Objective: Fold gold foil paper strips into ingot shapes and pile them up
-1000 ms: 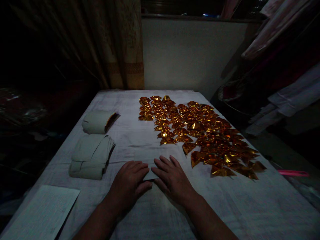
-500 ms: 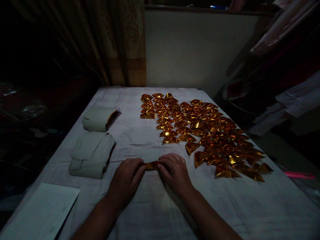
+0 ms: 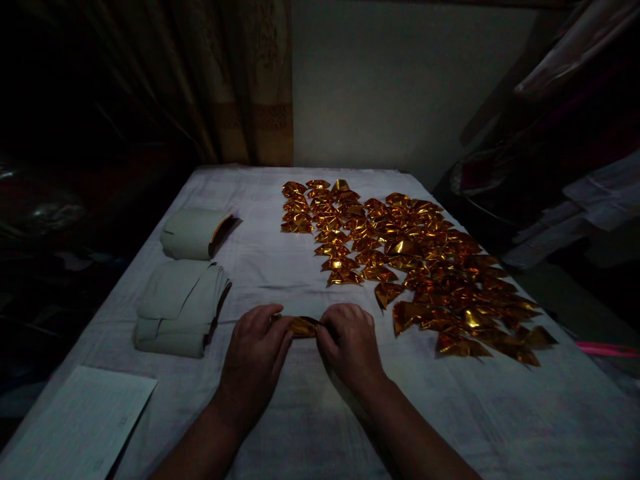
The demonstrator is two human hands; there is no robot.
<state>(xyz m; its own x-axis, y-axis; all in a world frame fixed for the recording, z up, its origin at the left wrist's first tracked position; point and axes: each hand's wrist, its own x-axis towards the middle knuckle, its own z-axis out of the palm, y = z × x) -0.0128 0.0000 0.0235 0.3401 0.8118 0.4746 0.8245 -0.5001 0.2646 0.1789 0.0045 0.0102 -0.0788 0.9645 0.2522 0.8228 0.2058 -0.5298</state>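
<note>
Between my two hands lies a folded strip of gold foil paper (image 3: 303, 327), close to the tablecloth. My left hand (image 3: 257, 347) grips its left end, thumb and fingers closed round it. The right end is pinched by my right hand (image 3: 350, 340), its fingers curled over the foil. To the right spread many folded gold foil pieces (image 3: 400, 248) with pointed ends, in rough rows. Two bundles of pale paper sheets sit on the left: a curved far stack (image 3: 193, 232) with a gold edge, and a fanned nearer stack (image 3: 175, 303).
A pale flat sheet or pad (image 3: 83, 420) rests at the table's near left. White cloth (image 3: 240, 413) covers the table. Behind it are a patterned curtain (image 3: 245, 80) and a bare wall (image 3: 390, 87). Hanging cloths (image 3: 600, 193) and a pink handle (image 3: 605, 349) are at the right.
The foil strip between my hands now looks wider and more raised, with more of its gold face showing. My left hand's fingers have shifted on its end. The view has tilted down slightly.
</note>
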